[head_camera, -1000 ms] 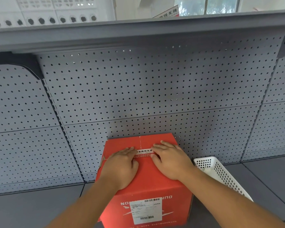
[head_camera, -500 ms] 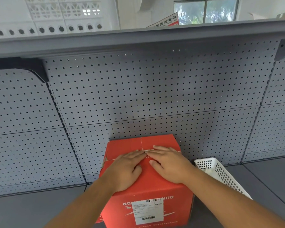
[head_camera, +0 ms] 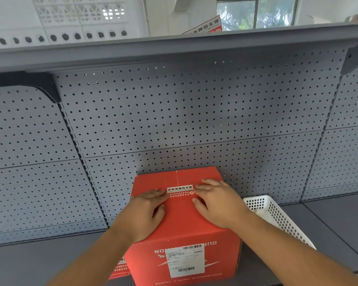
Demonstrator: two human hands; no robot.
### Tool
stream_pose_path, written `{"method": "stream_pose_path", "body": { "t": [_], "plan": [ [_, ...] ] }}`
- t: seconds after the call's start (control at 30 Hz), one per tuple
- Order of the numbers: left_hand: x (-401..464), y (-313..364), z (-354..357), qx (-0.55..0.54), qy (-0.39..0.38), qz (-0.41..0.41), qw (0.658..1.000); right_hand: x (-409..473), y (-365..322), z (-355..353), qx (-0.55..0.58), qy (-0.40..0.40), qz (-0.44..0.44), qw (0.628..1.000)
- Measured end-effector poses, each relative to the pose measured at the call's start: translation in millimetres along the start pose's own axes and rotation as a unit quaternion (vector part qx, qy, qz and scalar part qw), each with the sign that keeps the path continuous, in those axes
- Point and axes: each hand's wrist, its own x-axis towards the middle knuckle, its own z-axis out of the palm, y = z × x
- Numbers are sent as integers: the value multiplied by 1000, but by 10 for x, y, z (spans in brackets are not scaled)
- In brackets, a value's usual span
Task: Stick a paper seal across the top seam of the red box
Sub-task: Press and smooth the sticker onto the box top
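Observation:
A red box (head_camera: 182, 219) stands on the grey shelf, its top flaps closed with the seam running front to back. A white and red paper seal (head_camera: 179, 190) with printed characters lies flat across that seam. My left hand (head_camera: 145, 213) rests palm down on the box top, fingertips at the seal's left end. My right hand (head_camera: 217, 203) lies flat on the right, fingertips touching the seal's right end. Neither hand grips anything. A white shipping label (head_camera: 184, 262) is on the box's front face.
A white perforated plastic basket (head_camera: 277, 217) sits just right of the box. Grey pegboard (head_camera: 174, 120) backs the shelf, and an upper shelf (head_camera: 174, 46) overhangs. More red and white seal sheets (head_camera: 120, 267) lie at the box's lower left corner.
My fingertips, which met over the seam and covered the seal half a second ago, have slid apart to left and right, uncovering the seal stuck across the seam.

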Motion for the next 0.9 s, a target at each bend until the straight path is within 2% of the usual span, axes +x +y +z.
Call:
{"method": "stream_pose_path", "body": {
  "t": [0.13,0.27,0.37,0.6,0.9],
  "plan": [
    [77,205,-33,-3,21,14,1000,2,-147,-22,17,2,-22,1000],
    [98,357,48,1,-27,9,1000,-22,-265,11,67,-40,-14,997],
    [50,296,69,-3,-39,2,999,-51,-212,43,60,-31,-9,998],
    [-73,104,7,-5,-2,-18,1000,-105,-192,16,28,22,25,999],
    [-104,162,15,-4,53,-24,998,-93,-179,65,9,45,54,997]
  ]
}}
